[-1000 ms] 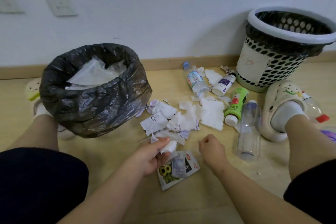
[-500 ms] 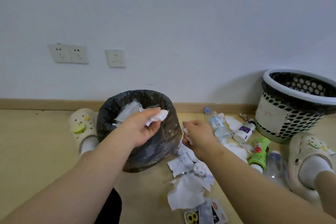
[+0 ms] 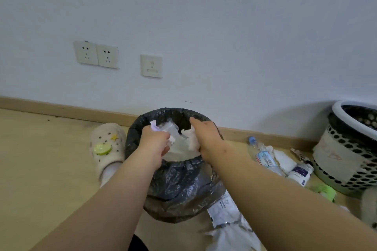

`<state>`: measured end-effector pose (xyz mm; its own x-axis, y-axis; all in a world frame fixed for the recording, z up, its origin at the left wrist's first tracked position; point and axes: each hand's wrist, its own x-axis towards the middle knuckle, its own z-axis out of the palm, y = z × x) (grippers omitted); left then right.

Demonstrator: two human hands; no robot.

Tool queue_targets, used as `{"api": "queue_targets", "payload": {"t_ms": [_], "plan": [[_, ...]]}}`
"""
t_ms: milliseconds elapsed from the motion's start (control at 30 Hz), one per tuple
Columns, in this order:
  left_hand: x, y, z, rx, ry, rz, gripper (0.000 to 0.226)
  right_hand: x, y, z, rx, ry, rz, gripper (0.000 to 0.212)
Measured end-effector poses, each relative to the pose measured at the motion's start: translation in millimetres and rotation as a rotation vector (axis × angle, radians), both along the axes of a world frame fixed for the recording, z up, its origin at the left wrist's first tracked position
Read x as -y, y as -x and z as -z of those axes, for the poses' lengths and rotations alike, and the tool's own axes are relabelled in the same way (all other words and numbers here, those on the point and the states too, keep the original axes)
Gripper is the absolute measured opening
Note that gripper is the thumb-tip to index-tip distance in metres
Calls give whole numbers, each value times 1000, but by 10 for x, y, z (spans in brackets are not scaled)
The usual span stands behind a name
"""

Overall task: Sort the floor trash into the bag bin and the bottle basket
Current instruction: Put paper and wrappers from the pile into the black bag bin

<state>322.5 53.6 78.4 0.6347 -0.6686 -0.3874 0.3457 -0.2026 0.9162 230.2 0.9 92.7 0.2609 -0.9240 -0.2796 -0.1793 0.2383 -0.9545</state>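
Hovering over the mouth of the bin (image 3: 179,185), both hands meet at the centre of the frame. The left hand (image 3: 155,142) has its grip curled round crumpled scraps (image 3: 154,126), white with a purple edge, which poke out above the knuckles. The right hand (image 3: 207,138) has its grip closed on a white tissue (image 3: 191,140) under the palm, with the forefinger stretched toward the far rim. Both loads sit inside the rim's outline, above the clear plastic and paper lying in the black bag.

The bin stands near the skirting (image 3: 61,110), and a slipper (image 3: 108,144) sits just beside its left wall. Pale floor (image 3: 40,169) stretches from there to the left edge of the frame. To the lower right, a wrapper (image 3: 222,210) touches the bin's foot and torn paper (image 3: 230,236) lies below it.

The basket (image 3: 338,116) is at the right edge, cut off by the frame and well apart from the bin. It has a white rim, a perforated wall and a dark liner. Between bin and basket lie a water bottle (image 3: 263,155), a small bottle (image 3: 301,173) with a purple label and a blurred green bottle (image 3: 326,191).
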Motion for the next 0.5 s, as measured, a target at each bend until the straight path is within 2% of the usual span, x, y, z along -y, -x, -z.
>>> {"api": "queue_targets", "payload": {"t_ms": [100,167,300,500], "plan": [[25,-23,104,31,-56,51,58,54,8,0,209,-256,-10,44],[13,-19,103,63,-57,95,57,64,78,2,308,-350,-5,46],[0,37,45,192,-81,156,45,57,238,27,287,-313,-9,47],[-128,234,3,393,-53,184,32,-10,500,72,157,-208,-2,15]]}}
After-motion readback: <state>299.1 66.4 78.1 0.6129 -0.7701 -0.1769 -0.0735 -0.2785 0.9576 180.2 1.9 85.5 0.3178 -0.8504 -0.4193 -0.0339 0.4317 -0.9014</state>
